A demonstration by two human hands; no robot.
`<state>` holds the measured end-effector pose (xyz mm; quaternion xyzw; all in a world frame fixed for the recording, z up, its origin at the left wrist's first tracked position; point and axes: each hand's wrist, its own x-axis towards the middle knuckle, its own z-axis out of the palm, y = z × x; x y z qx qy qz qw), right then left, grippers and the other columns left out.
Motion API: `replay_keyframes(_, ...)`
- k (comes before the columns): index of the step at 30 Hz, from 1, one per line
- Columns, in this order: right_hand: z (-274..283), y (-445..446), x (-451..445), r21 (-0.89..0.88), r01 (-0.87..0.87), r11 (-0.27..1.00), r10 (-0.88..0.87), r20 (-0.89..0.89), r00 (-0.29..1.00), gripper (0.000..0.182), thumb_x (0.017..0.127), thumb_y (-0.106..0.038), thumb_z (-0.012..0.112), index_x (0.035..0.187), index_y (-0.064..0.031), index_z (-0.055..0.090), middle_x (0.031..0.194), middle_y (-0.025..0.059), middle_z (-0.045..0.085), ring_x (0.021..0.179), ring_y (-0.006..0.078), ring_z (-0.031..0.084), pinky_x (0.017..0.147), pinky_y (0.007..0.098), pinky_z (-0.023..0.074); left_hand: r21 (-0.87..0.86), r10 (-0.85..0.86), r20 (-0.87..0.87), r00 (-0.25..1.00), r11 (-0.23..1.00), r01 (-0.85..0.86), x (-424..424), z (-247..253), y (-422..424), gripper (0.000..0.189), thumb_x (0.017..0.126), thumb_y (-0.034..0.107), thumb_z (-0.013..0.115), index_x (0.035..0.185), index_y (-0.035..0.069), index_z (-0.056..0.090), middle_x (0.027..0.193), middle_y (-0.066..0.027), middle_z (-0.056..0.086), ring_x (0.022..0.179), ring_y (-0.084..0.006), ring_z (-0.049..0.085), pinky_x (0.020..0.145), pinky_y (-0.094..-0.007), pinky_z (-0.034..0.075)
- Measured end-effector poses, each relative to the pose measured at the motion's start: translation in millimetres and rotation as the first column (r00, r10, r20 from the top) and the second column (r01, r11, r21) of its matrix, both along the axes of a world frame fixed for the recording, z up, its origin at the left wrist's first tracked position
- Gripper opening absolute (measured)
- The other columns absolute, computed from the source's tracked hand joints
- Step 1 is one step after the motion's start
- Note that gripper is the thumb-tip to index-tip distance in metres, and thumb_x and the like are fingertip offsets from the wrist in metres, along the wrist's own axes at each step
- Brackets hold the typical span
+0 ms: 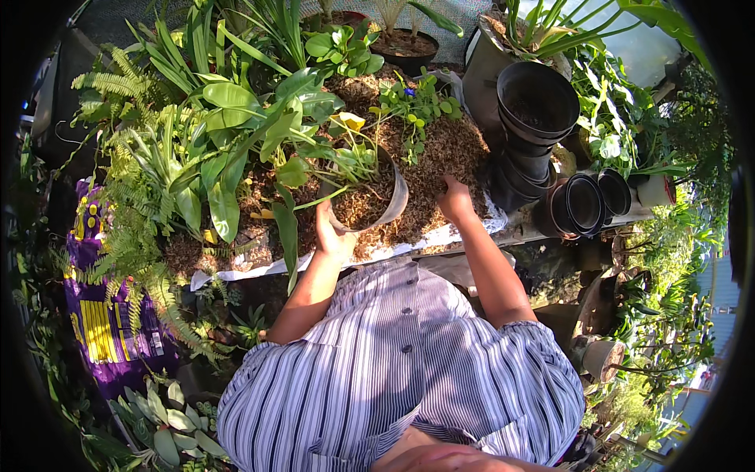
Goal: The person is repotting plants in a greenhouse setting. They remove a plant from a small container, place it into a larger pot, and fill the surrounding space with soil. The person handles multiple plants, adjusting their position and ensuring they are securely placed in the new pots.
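My left hand [334,233] grips the near left side of a round plant pot [399,197], its fingers partly hidden by the rim and leaves. The pot is tilted and holds brown potting mix [360,206] and a leafy plant [354,162] with long stems and a yellow leaf [349,121]. Right of the pot, my right hand [456,199] touches the loose brown mix heaped [436,159] on a white sheet [436,237]; its fingertips are partly hidden in the mix. A small leafy plant with a blue flower [410,92] stands behind, on the heap.
Stacked black plastic pots [537,100] stand at the right, with more nested pots [583,203] beside them. Ferns [127,194] and broad-leaved plants crowd the left. A purple and yellow bag [109,318] lies at the lower left. A large grey planter [486,71] is at the back right.
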<state>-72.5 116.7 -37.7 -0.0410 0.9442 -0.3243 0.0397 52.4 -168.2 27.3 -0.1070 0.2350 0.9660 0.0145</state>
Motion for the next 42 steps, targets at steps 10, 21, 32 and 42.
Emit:
replay_keyframes(10,157.8,-10.5,0.9,-0.477,-0.101,0.873,0.203,0.166,0.965,0.031,0.092,-0.010,0.076,0.118,0.0035,0.068,0.088,0.0013,0.070,0.074,0.0059,0.060,0.066,0.0249,0.0521,-0.145,0.049,0.155,0.987,0.989,-0.026,3.5,-3.5,21.2,0.076,0.095,0.052,0.051,0.157,0.024,0.017,0.164,-0.0116,0.010,0.139,-0.0429,0.042,0.098,-0.0706,0.047)
replay_keyframes(21,249.5,-78.0,18.2,-0.034,-0.562,0.826,0.552,-0.149,0.821,0.037,0.080,-0.002,0.073,0.117,-0.0024,0.071,0.109,0.0234,0.071,0.104,0.0373,0.069,0.090,0.0411,0.0544,-0.210,-0.023,0.114,0.993,0.977,0.047,-8.4,-3.3,22.7,0.067,0.098,0.055,0.041,0.150,0.012,0.038,0.146,-0.0161,0.050,0.128,-0.0348,0.057,0.090,-0.0551,0.059)
replay_keyframes(32,241.2,-78.1,28.7,0.292,-0.518,0.804,0.592,-0.317,0.741,0.038,0.079,-0.015,0.079,0.116,-0.0097,0.071,0.123,0.0195,0.065,0.118,0.0371,0.061,0.100,0.0458,0.0483,-0.254,0.030,0.158,0.987,0.967,0.012,-4.3,10.6,30.5,0.064,0.100,0.052,0.043,0.148,0.009,0.041,0.141,-0.0153,0.054,0.124,-0.0304,0.060,0.087,-0.0500,0.059)
replay_keyframes(42,227.2,-73.2,26.5,0.232,-0.504,0.832,0.553,-0.275,0.786,0.041,0.077,0.002,0.068,0.116,-0.0078,0.071,0.115,0.0221,0.068,0.111,0.0384,0.065,0.096,0.0446,0.0504,-0.277,0.022,0.182,0.983,0.961,0.030,-1.2,16.3,33.8,0.065,0.100,0.053,0.044,0.148,0.010,0.040,0.141,-0.0140,0.055,0.121,-0.0301,0.062,0.084,-0.0476,0.061)
